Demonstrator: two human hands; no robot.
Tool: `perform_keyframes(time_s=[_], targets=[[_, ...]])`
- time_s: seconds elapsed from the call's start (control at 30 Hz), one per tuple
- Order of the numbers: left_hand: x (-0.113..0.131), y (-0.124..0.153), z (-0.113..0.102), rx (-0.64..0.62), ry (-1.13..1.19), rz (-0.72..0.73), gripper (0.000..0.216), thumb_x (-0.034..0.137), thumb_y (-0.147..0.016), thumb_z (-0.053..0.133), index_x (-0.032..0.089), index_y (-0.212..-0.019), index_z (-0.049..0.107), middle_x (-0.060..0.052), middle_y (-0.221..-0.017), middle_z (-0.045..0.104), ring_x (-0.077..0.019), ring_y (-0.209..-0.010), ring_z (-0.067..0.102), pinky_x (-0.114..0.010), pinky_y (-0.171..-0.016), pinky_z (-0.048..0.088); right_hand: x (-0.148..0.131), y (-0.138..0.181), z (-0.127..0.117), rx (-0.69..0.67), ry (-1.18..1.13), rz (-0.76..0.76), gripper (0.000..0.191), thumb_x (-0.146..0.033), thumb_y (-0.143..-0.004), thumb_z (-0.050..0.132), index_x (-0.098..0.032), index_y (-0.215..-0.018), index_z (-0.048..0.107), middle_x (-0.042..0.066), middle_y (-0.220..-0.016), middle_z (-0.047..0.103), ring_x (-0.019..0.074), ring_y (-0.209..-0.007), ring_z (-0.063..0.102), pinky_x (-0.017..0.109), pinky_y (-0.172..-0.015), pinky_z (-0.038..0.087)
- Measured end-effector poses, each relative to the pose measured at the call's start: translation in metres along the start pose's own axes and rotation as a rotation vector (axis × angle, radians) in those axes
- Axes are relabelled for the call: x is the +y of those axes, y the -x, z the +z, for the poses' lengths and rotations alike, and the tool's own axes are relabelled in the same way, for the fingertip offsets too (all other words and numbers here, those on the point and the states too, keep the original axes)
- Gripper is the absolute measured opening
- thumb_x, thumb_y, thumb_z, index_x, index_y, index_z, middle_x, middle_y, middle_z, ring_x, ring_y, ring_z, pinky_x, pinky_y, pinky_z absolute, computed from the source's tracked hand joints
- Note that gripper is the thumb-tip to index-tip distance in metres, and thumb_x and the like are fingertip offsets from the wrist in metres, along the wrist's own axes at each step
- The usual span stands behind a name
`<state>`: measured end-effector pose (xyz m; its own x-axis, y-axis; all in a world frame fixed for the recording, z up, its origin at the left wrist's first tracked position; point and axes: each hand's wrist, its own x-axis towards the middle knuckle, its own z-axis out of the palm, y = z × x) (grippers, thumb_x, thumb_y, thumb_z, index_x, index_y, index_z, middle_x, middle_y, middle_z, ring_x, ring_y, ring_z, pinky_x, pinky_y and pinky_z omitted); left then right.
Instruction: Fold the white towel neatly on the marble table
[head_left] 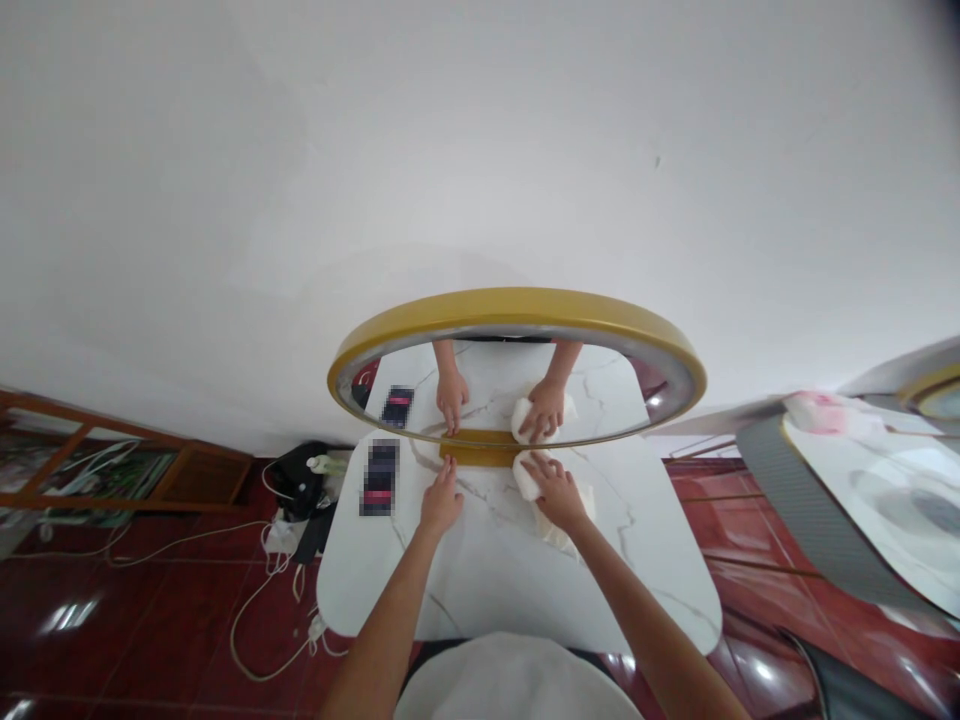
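A round mirror with a gold frame (517, 302) stands on the white marbled table (487, 580) against the wall. Its flat gold base (480, 457) lies between my hands. My left hand (441, 500) rests with fingers stretched out, the tips at the left end of the base. Under my right hand (561, 496) is a bunched white cloth (527, 478), gripped by the fingers and pressed at the right end of the base. A loose part of the cloth trails onto the tabletop below the wrist. Both hands also appear reflected in the mirror glass.
A blurred dark phone-like object (381, 478) lies on the table's left side. Left of the table are a black bag (298, 475), a pale green bottle (326, 465) and white cables (251, 610). Another white table (892, 500) stands at right, with a pink-and-white package (821, 412).
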<state>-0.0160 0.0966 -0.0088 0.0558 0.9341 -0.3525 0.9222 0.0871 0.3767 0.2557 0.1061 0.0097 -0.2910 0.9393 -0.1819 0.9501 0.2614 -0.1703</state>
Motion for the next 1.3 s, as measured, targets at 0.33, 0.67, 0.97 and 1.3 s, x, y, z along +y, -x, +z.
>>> perform_keyframes(time_s=[0.33, 0.67, 0.97, 1.3], targets=[[0.002, 0.002, -0.001, -0.012, -0.003, -0.022, 0.079, 0.014, -0.075, 0.046, 0.022, -0.145, 0.010, -0.002, -0.153, 0.008, -0.0179, -0.131, 0.033, -0.028, -0.100, 0.036, -0.010, -0.001, 0.001, -0.004, -0.005, 0.129, 0.072, -0.014, -0.073, 0.050, -0.037, -0.138, 0.030, -0.004, -0.148, 0.024, 0.0275, -0.119, 0.031, 0.039, -0.088, 0.035], [-0.001, 0.001, 0.001, 0.001, 0.006, 0.004, 0.078, 0.016, -0.075, 0.045, 0.020, -0.145, 0.010, -0.001, -0.153, 0.009, -0.0173, -0.132, 0.031, -0.028, -0.098, 0.038, -0.015, -0.002, -0.002, 0.003, -0.021, 0.276, 0.068, -0.016, -0.075, 0.047, -0.032, -0.138, 0.029, -0.001, -0.148, 0.025, 0.0286, -0.116, 0.035, 0.039, -0.085, 0.037], [-0.004, 0.001, -0.001, -0.023, 0.094, 0.003, 0.077, 0.015, -0.076, 0.046, 0.023, -0.145, 0.012, 0.001, -0.153, 0.008, -0.0164, -0.135, 0.026, -0.026, -0.099, 0.035, -0.083, -0.019, 0.006, -0.106, -0.098, 0.086, 0.070, -0.018, -0.075, 0.049, -0.029, -0.140, 0.025, 0.004, -0.150, 0.020, 0.0309, -0.124, 0.027, 0.045, -0.092, 0.031], [-0.003, 0.002, -0.008, -0.039, 0.162, -0.015, 0.073, 0.017, -0.078, 0.046, 0.026, -0.144, 0.016, 0.002, -0.152, 0.013, -0.0169, -0.132, 0.031, -0.027, -0.098, 0.038, -0.121, -0.040, -0.001, -0.156, -0.147, -0.136, 0.063, -0.018, -0.074, 0.049, -0.039, -0.132, 0.037, -0.007, -0.147, 0.026, 0.0251, -0.127, 0.026, 0.042, -0.098, 0.026]])
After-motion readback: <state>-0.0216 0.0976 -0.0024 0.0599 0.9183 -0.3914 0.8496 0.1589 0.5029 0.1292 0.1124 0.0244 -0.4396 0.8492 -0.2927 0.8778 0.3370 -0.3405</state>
